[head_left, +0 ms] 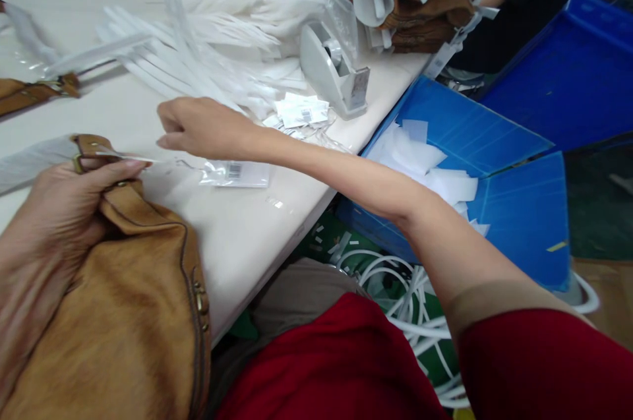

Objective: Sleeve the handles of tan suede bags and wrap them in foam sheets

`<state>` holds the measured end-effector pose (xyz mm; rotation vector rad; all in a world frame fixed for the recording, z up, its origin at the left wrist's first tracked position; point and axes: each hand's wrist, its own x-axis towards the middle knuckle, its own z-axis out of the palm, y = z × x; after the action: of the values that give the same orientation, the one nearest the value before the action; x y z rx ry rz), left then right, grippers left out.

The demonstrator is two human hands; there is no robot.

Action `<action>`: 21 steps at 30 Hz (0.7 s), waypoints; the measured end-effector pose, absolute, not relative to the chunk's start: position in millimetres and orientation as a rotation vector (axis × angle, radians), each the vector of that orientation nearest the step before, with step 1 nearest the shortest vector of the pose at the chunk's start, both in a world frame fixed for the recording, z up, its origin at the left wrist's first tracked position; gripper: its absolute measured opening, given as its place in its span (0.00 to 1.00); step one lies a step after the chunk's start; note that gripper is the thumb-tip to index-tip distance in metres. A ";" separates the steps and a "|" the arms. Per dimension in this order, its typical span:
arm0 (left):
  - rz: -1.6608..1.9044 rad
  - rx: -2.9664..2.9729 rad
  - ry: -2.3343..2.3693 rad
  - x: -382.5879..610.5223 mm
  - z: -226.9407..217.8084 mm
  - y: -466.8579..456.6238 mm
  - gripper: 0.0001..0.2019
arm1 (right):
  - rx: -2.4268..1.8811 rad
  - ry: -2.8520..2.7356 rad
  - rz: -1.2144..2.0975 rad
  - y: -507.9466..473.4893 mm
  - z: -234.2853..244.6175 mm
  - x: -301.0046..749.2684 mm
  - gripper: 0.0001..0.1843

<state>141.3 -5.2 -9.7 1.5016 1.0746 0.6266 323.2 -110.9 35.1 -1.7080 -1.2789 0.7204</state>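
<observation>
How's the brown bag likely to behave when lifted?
The bag will probably sag and fold rather than stay stiff, since its top dips and creases near the left hand. It seems unlikely to slip easily, as its surface looks matte.

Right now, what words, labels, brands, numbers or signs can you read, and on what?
None legible.
White tags beside the tape dispenser: barcode, print too small.
Clear packet on the table: barcode, print too small.
Tag by the brown stack: blurred.
Brown bag: no writing shows.
</observation>
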 end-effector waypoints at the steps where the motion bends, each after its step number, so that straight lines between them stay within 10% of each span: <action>1: 0.635 1.500 1.063 140.0 -14.7 1.1 0.20 | -1.795 -1.434 0.503 -134.5 36.2 330.6 0.23; 8: 0.574 1.354 1.177 144.2 -18.9 13.1 0.27 | -2.573 -0.855 0.087 -363.9 -37.1 357.7 0.09; 12: 0.595 1.402 1.153 145.3 -20.5 14.8 0.26 | -2.946 -0.782 0.326 -417.5 -72.5 351.4 0.20; 21: 0.556 1.361 1.201 143.8 -4.2 1.5 0.23 | -2.959 -0.873 0.571 -478.2 -31.4 391.6 0.14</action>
<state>143.8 1.5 -4.2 1.3605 1.2010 0.5560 391.6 -478.2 -31.4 -2.9592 -0.8731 0.5709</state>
